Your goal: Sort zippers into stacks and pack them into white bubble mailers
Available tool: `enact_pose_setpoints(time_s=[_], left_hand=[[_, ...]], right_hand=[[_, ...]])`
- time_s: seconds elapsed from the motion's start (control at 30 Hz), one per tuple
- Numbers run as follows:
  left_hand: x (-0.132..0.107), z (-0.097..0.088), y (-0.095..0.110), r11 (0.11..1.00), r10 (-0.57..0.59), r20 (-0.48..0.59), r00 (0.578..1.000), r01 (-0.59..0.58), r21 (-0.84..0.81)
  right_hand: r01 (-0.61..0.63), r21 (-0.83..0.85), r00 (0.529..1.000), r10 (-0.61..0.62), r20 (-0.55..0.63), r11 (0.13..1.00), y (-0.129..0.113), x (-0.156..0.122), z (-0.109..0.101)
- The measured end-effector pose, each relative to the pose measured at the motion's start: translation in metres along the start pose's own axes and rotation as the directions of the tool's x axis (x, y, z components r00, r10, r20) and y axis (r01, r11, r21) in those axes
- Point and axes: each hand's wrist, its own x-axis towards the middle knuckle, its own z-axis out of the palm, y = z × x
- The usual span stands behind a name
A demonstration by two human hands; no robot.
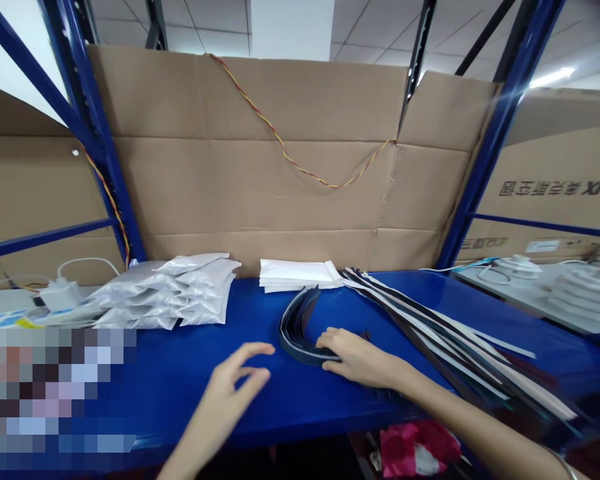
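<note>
On the blue surface, a bundle of dark flat strips (293,333) with a paler edge lies bent into a curve, its far ends turned up. My right hand (343,353) grips the near part of this bundle, fingers over the top and thumb at the front. To the left, my left hand (237,380) is raised off the surface, thumb and fingers apart, holding nothing. A gap separates it from the bundle. Long loose strips (445,327) in black, white and pale beige stretch along the right, partly behind my right forearm.
Stacked white packets (175,293) stand at the back left, and flat white envelopes (300,275) at the back middle. A cardboard sheet (260,193) walls off the rear between blue posts (485,167). White coiled cables (580,287) sit far right. Something pink (417,447) is below the front edge.
</note>
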Motion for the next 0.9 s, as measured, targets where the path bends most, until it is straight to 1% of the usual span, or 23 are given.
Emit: enact_pose_setpoints(time_s=[0.03, 0.07, 0.13, 0.2, 0.27, 0.3, 0.37, 0.43, 0.47, 0.53, 0.57, 0.6, 0.63, 0.67, 0.7, 0.73, 0.77, 0.8, 0.83, 0.87, 0.9], left_hand=[[0.000, 0.013, 0.003, 0.991, 0.070, 0.071, 0.995, -0.078, 0.110], [0.000, 0.026, 0.006, 0.963, 0.136, 0.148, 0.980, -0.166, 0.214], [0.003, 0.049, 0.012, 0.854, 0.226, 0.289, 0.930, -0.332, 0.400], [0.008, 0.065, 0.017, 0.710, 0.249, 0.385, 0.889, -0.438, 0.552], [0.012, 0.074, 0.021, 0.576, 0.243, 0.421, 0.874, -0.479, 0.662], [0.013, 0.076, 0.023, 0.528, 0.241, 0.426, 0.872, -0.486, 0.697], [0.013, 0.080, 0.026, 0.471, 0.232, 0.436, 0.870, -0.492, 0.732], [0.012, 0.083, 0.029, 0.453, 0.199, 0.434, 0.879, -0.475, 0.755], [0.012, 0.085, 0.031, 0.453, 0.170, 0.423, 0.890, -0.451, 0.769], [0.016, 0.087, 0.034, 0.470, 0.100, 0.370, 0.923, -0.372, 0.801], [0.019, 0.088, 0.035, 0.483, 0.068, 0.334, 0.940, -0.324, 0.813], [0.022, 0.087, 0.037, 0.497, 0.044, 0.294, 0.955, -0.276, 0.823], [0.025, 0.087, 0.039, 0.509, 0.030, 0.251, 0.968, -0.231, 0.829], [0.028, 0.086, 0.042, 0.521, 0.025, 0.211, 0.977, -0.193, 0.832], [0.031, 0.085, 0.044, 0.531, 0.024, 0.176, 0.984, -0.162, 0.832], [0.032, 0.085, 0.046, 0.541, 0.027, 0.148, 0.989, -0.139, 0.829], [0.032, 0.086, 0.049, 0.549, 0.030, 0.130, 0.991, -0.125, 0.826], [0.032, 0.088, 0.051, 0.551, 0.030, 0.122, 0.992, -0.118, 0.826], [0.030, 0.091, 0.052, 0.546, 0.028, 0.121, 0.992, -0.117, 0.830], [0.028, 0.096, 0.053, 0.532, 0.034, 0.124, 0.992, -0.122, 0.838], [0.025, 0.101, 0.054, 0.511, 0.048, 0.122, 0.991, -0.129, 0.850]], right_hand=[[0.019, 0.021, 1.000, -0.019, 0.008, 1.000, -0.005, -0.002, 0.000], [0.035, 0.041, 0.999, -0.036, 0.012, 0.999, -0.010, -0.005, -0.001], [0.062, 0.068, 0.998, -0.063, 0.020, 0.996, -0.019, -0.014, -0.005], [0.080, 0.091, 0.996, -0.083, 0.034, 0.993, -0.025, -0.026, -0.012], [0.072, 0.094, 0.996, -0.076, 0.044, 0.993, -0.026, -0.038, -0.019], [0.060, 0.089, 0.997, -0.064, 0.040, 0.994, -0.024, -0.042, -0.023], [0.037, 0.069, 0.999, -0.038, 0.011, 0.997, -0.017, -0.048, -0.029], [0.035, 0.044, 0.999, -0.033, -0.036, 0.998, -0.008, -0.049, -0.031], [0.038, 0.030, 0.997, -0.035, -0.075, 0.999, -0.004, -0.049, -0.029], [0.017, 0.015, 0.977, -0.013, -0.214, 1.000, 0.001, -0.050, -0.022], [-0.008, 0.032, 0.950, 0.018, -0.311, 0.999, 0.002, -0.051, -0.016], [-0.036, 0.072, 0.907, 0.063, -0.417, 0.997, 0.001, -0.053, -0.009], [-0.061, 0.135, 0.849, 0.122, -0.515, 0.989, -0.001, -0.056, -0.002], [-0.079, 0.216, 0.792, 0.193, -0.579, 0.973, -0.006, -0.059, 0.006], [-0.086, 0.317, 0.764, 0.267, -0.588, 0.944, -0.012, -0.062, 0.013], [-0.087, 0.445, 0.766, 0.345, -0.542, 0.891, -0.019, -0.064, 0.018], [-0.087, 0.594, 0.791, 0.419, -0.447, 0.799, -0.026, -0.065, 0.022], [-0.087, 0.747, 0.820, 0.473, -0.322, 0.659, -0.033, -0.065, 0.024], [-0.081, 0.876, 0.849, 0.494, -0.190, 0.475, -0.040, -0.063, 0.023], [-0.058, 0.960, 0.869, 0.488, -0.088, 0.275, -0.044, -0.060, 0.021], [-0.016, 0.996, 0.879, 0.476, -0.028, 0.088, -0.047, -0.057, 0.017]])
